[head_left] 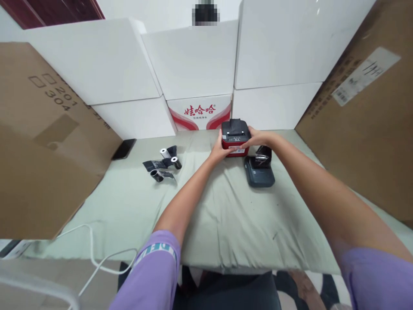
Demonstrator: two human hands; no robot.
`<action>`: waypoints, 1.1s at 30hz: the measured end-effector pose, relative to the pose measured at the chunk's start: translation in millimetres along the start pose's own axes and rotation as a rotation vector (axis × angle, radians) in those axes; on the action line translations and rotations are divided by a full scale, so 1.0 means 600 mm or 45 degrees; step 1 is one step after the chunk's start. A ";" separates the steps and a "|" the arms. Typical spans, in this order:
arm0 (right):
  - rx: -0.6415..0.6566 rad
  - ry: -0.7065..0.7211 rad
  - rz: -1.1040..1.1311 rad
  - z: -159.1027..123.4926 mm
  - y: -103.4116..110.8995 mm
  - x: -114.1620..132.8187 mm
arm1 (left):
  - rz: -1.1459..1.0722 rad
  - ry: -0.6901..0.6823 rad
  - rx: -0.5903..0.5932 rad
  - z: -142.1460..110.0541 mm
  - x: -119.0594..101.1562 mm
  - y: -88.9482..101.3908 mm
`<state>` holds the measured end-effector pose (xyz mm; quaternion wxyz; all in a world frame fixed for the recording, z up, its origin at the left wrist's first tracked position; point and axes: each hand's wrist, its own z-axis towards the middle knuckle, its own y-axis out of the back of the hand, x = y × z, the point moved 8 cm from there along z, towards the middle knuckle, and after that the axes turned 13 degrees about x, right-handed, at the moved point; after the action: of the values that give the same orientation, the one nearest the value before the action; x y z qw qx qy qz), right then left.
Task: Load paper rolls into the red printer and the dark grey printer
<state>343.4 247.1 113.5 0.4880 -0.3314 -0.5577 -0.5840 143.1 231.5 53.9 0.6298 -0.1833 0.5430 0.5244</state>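
Note:
Toward the back of the table, a small red and black receipt printer (236, 133) is gripped from both sides. My left hand (220, 150) wraps its left side, thumb across the red front. On the other side, my right hand (256, 138) holds the right edge, with fingers partly hidden behind the body. A strip of black paper sticks up from the printer's top. Just right and nearer to me sits a dark grey printer (260, 175) with a black, shiny roll or strip on it, below my right wrist.
Several rolls of black-printed paper (157, 175) lie unrolled left of centre. A dark phone-like slab (124, 149) rests beside the left cardboard box (48, 142). White boxes (193, 60) wall the back; another cardboard box (371, 116) stands right. A white cable (92, 247) hangs at the front left.

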 end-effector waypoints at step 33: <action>-0.232 -0.069 0.382 -0.226 -0.252 -0.047 | 0.518 0.136 0.055 -0.273 -0.061 0.082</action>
<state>231.1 105.6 16.2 0.5224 -0.4693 -0.4598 -0.5435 25.5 102.7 46.4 0.4850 -0.0838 0.6124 0.6187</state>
